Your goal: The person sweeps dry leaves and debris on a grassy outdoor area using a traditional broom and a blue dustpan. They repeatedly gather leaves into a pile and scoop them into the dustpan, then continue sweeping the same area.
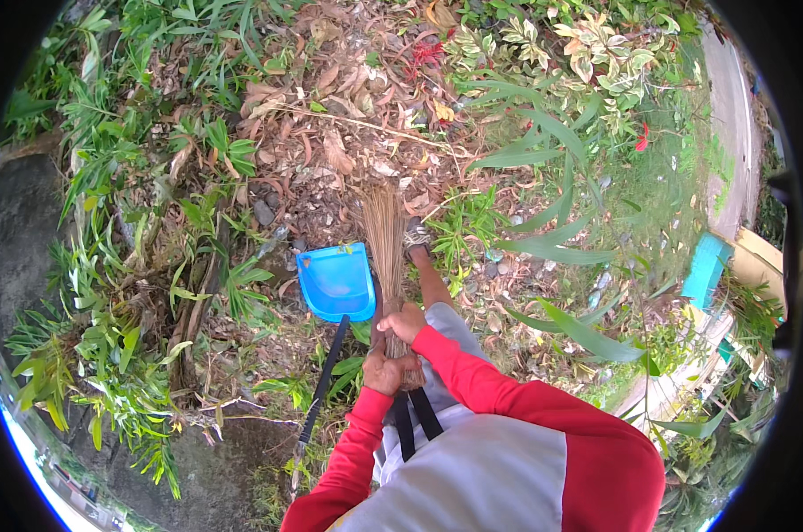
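Observation:
A stick broom [386, 246] of thin brown ribs points away from my body, its bristles spread over the leaf litter. My left hand [382, 370] grips the bound lower end of its handle. Higher up, just below where the bristles fan out, my right hand [404, 322] is closed around the same broom. Left of the bristles lies a blue plastic dustpan [337, 282], its scoop holding little more than a leaf scrap near the rim. The dustpan's long dark handle [324, 382] slants down towards the lower left, apart from both hands.
Dry brown leaves [335, 149] cover the ground ahead. Leafy plants [108, 173] and woody stems crowd the left side. Long green blades [554, 246] arch in from the right. Stones [263, 213] lie beyond the dustpan. Concrete paving [195, 472] borders the lower left.

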`<act>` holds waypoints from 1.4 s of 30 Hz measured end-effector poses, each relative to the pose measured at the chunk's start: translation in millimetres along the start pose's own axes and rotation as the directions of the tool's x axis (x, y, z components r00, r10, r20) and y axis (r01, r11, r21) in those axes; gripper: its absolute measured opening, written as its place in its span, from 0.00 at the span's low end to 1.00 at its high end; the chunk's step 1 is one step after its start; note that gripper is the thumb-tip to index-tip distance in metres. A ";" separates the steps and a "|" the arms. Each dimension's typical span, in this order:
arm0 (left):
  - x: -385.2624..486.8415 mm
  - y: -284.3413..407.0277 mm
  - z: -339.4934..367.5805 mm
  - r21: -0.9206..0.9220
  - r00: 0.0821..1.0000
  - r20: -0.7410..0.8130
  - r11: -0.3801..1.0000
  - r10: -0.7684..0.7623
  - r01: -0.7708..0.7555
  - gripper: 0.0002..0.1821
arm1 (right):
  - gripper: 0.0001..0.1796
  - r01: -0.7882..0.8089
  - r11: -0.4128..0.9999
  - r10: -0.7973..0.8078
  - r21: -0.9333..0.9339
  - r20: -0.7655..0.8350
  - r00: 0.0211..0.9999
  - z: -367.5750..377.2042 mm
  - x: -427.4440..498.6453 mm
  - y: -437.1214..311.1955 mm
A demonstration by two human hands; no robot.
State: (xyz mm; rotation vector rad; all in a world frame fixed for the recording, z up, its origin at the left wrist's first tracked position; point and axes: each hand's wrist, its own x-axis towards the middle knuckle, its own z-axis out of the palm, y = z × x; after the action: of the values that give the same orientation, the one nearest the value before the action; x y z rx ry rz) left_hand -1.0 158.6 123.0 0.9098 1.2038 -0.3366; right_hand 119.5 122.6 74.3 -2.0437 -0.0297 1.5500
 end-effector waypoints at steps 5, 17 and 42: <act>42.1 52.5 8.2 -0.176 0.980 -0.002 0.965 0.198 -0.195 0.42 | 0.16 0.136 0.973 -0.151 -0.189 -0.064 0.986 -51.7 15.5 -91.0; -74.4 38.6 4.6 -0.106 1.000 -0.011 0.994 0.004 -0.005 0.46 | 0.21 0.042 0.998 -0.050 0.050 0.154 0.987 -7.4 -50.5 -26.5; 2.4 63.2 1.0 -0.044 0.972 -0.135 0.979 0.191 -0.198 0.45 | 0.21 0.493 0.605 -0.450 -0.625 0.243 0.860 -30.8 46.2 -82.1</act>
State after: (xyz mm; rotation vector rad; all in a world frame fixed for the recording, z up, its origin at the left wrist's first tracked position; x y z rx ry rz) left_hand 42.5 197.2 147.6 1.0029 1.2257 -0.0856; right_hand 187.8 194.5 75.5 -2.2190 -1.2383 1.3430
